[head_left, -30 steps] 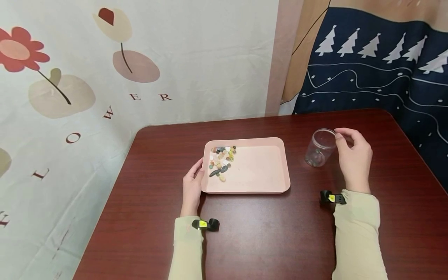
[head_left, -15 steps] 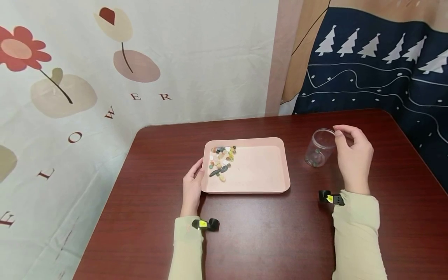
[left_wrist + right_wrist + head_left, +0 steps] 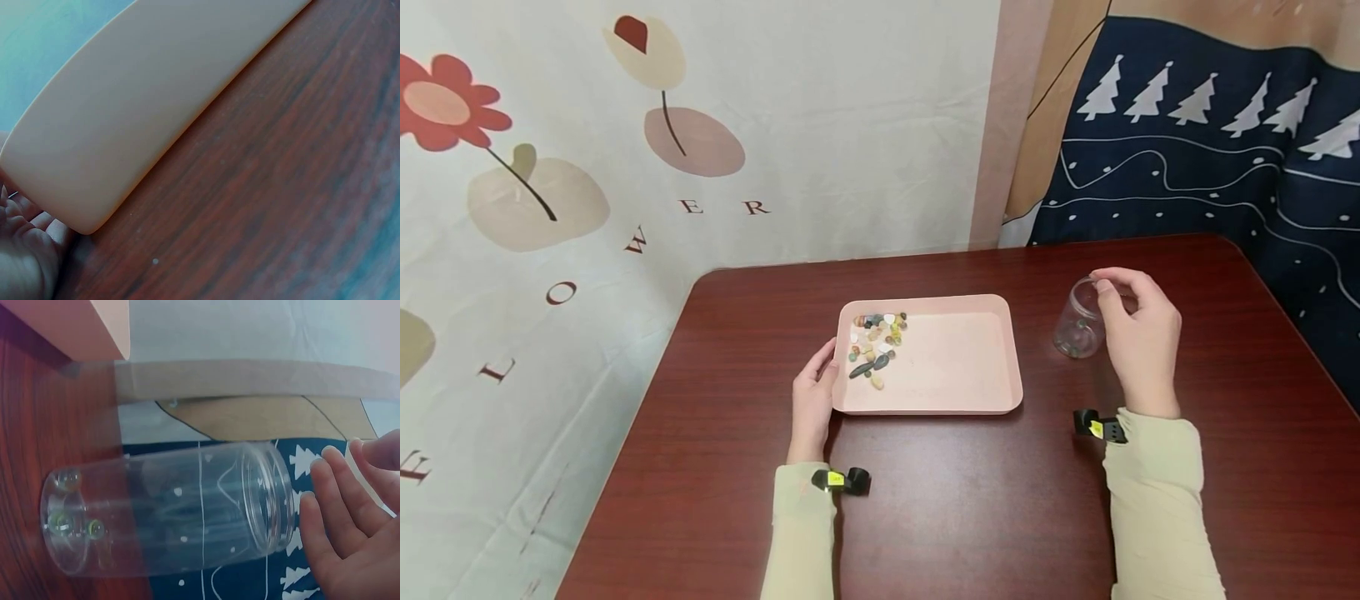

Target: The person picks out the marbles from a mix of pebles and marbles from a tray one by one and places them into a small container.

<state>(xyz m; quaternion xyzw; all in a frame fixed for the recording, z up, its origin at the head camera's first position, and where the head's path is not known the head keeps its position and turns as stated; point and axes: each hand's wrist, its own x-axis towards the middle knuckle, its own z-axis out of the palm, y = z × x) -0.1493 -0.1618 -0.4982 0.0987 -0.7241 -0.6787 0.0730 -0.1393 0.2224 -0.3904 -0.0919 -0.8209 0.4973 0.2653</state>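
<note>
A pink tray (image 3: 955, 358) lies on the table, with several small coloured pebbles (image 3: 872, 337) gathered along its left side. My left hand (image 3: 810, 408) grips the tray's left end; in the left wrist view its fingers (image 3: 25, 219) are partly hidden behind the tray's corner. To the right of the tray an uncapped clear jar (image 3: 1075, 327) stands upright. Glass marbles (image 3: 61, 524) with green inside rest on its bottom. Beside and just above the jar's mouth is my right hand (image 3: 1142, 346), fingers loosely bent, nothing visible between them.
The dark red wooden table (image 3: 955, 500) spans the area below both hands. Behind it hang a pale cloth (image 3: 865, 125) with flower prints and a navy cloth (image 3: 1180, 175) with white trees.
My right hand has moved slightly left, over the jar's rim, covering more of it. My left hand, the tray and the pebbles have stayed in place.
</note>
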